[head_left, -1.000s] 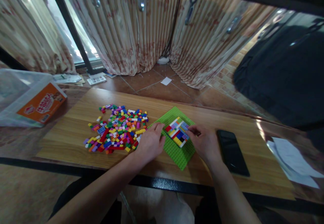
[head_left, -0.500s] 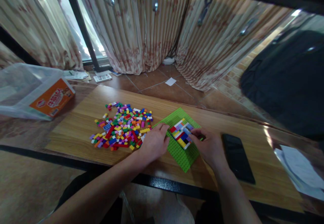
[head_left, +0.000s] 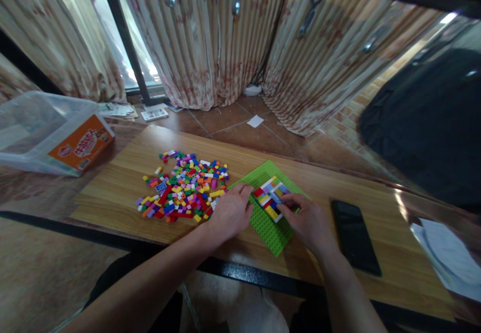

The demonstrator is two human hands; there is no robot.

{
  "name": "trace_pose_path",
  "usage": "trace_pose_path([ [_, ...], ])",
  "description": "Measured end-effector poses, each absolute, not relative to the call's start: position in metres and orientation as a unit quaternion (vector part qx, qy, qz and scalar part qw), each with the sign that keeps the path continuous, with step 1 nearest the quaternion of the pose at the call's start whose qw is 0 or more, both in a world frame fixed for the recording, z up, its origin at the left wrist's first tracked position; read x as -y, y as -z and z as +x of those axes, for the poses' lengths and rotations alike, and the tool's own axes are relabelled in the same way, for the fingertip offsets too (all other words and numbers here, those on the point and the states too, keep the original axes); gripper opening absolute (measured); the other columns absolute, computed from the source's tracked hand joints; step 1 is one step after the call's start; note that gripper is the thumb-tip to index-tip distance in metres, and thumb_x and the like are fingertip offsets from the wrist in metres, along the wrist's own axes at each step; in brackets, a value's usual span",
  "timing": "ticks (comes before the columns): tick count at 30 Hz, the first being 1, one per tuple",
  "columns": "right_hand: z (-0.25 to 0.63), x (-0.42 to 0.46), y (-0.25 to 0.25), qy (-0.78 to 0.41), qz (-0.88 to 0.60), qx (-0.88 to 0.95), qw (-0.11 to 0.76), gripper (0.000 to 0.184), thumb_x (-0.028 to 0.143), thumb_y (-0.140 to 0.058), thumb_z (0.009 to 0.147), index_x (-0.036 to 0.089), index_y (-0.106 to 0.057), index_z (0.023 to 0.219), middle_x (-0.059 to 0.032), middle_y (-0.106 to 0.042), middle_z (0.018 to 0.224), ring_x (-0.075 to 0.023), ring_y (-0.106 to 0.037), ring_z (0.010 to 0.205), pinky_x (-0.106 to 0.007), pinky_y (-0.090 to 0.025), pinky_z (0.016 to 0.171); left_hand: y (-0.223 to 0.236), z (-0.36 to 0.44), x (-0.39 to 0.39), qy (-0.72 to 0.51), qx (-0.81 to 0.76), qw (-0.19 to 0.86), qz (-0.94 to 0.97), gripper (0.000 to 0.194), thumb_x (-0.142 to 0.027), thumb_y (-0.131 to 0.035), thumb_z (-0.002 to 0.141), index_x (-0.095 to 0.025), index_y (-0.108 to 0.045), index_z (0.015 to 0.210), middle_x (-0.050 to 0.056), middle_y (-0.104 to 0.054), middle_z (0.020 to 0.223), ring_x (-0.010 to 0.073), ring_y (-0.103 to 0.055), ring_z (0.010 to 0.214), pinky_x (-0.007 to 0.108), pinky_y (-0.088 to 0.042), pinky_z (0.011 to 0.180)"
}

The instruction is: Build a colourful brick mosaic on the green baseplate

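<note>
A green baseplate (head_left: 268,230) lies on the wooden table, carrying a small rectangle of coloured bricks (head_left: 269,192). My left hand (head_left: 230,212) rests flat on the plate's left edge, fingers stretched toward the brick rectangle. My right hand (head_left: 310,220) sits on the plate's right side with curled fingertips pressing on the near right corner of the brick rectangle; what they pinch, if anything, is hidden. A loose pile of small coloured bricks (head_left: 184,192) lies just left of my left hand.
A black phone (head_left: 355,242) lies right of the plate, and white papers (head_left: 447,258) at the far right. A clear plastic bin with an orange label (head_left: 52,137) sits at the left. Curtains and a tiled floor lie beyond the table; a dark bag (head_left: 432,122) is at the right.
My right hand has slid left and inward over the brick rectangle. My left hand stays on the plate's edge. The camera view has shifted slightly.
</note>
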State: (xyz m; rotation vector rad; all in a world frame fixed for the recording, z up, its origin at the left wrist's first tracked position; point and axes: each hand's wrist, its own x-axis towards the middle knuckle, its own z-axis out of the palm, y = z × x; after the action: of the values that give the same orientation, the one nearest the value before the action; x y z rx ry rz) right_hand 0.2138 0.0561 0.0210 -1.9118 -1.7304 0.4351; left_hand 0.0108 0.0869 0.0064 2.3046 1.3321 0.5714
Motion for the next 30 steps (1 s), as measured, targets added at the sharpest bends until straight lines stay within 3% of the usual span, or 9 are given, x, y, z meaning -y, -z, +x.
trace_pose_path([
  [15,0.214,-0.058,-0.019,-0.142,-0.714,0.626,0.280,0.018,0.036,-0.061,0.075,0.021,-0.071,0.078,-0.0031,-0.070,0.074,-0.0158,-0.060,0.063,-0.029,-0.045,0.061,-0.008,0.011,-0.087,-0.180,-0.476,0.216,0.833,0.036,-0.020,-0.052,0.086,-0.013,-0.053,0.121,0.012,-0.055,0.128,0.0240,-0.057,0.114,0.039,-0.049,0.101],
  [30,0.217,-0.062,-0.009,-0.263,-0.715,0.539,0.359,0.021,0.035,-0.069,0.068,0.023,-0.077,0.084,-0.0053,-0.075,0.089,-0.0202,-0.068,0.076,-0.034,-0.053,0.074,-0.007,0.011,-0.086,-0.176,-0.475,0.192,0.841,0.033,-0.021,-0.051,0.087,-0.014,-0.055,0.118,0.011,-0.058,0.126,0.0242,-0.056,0.115,0.039,-0.049,0.100],
])
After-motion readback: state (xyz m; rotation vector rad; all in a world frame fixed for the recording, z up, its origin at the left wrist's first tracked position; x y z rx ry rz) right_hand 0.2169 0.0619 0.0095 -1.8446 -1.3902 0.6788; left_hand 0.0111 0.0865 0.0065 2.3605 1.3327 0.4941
